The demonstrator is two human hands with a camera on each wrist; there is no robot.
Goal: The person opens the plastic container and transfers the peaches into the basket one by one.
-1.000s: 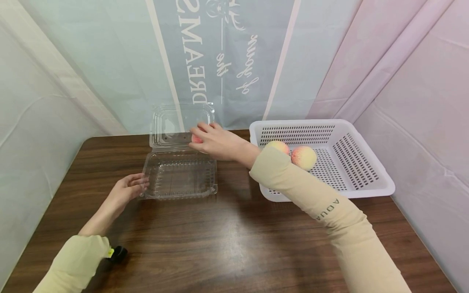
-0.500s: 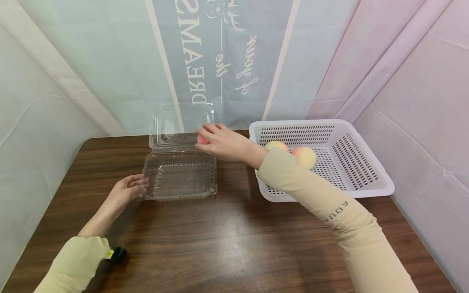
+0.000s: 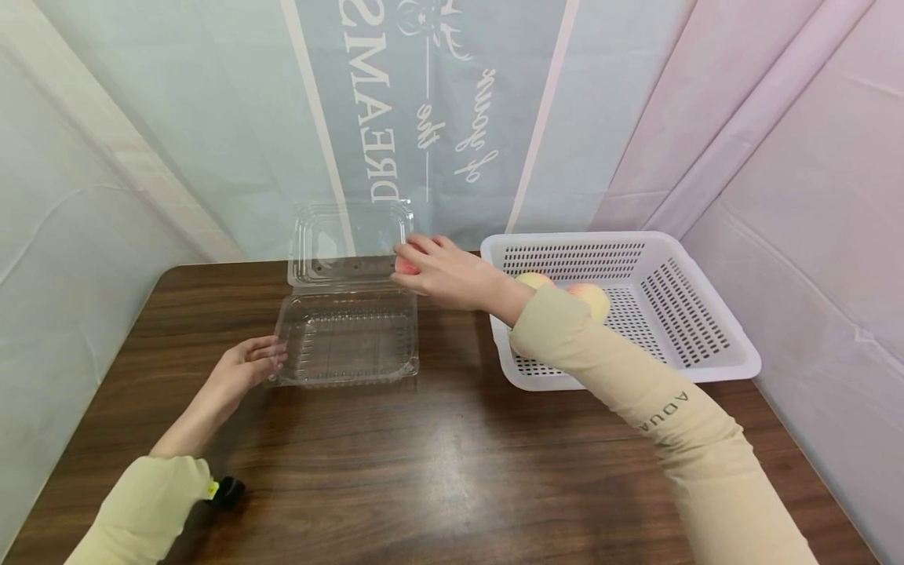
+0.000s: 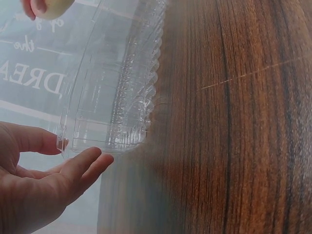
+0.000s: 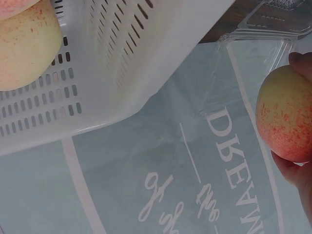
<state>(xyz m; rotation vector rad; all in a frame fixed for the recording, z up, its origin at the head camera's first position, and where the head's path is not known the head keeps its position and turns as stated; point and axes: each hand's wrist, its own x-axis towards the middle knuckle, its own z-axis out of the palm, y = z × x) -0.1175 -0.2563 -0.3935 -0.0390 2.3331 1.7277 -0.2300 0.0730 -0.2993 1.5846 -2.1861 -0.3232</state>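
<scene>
In the head view a clear plastic clamshell container [image 3: 346, 377] lies on the table with its lid [image 3: 353, 216] raised at the back. My left hand [image 3: 249, 365] pinches its left edge. The left wrist view shows the thumb [image 4: 41, 141] at the rim and the fingers [image 4: 83, 163] against the outer wall. A red and yellow peach [image 5: 282, 114] is gripped by my right hand [image 3: 452, 275], up beside the lid's right side, between container and basket. The hand covers much of this peach in the head view.
On the right stands a white perforated plastic basket [image 3: 713, 314] holding peaches [image 3: 592, 301], partly behind the right sleeve [image 3: 558, 329]. A printed cloth [image 3: 438, 141] hangs behind the wooden table [image 3: 395, 479]. A black strap piece [image 3: 229, 493] shows by the left sleeve.
My right hand has moved right with the peach, from over the container's lid to just beyond its right side. My left hand and the container have stayed put.
</scene>
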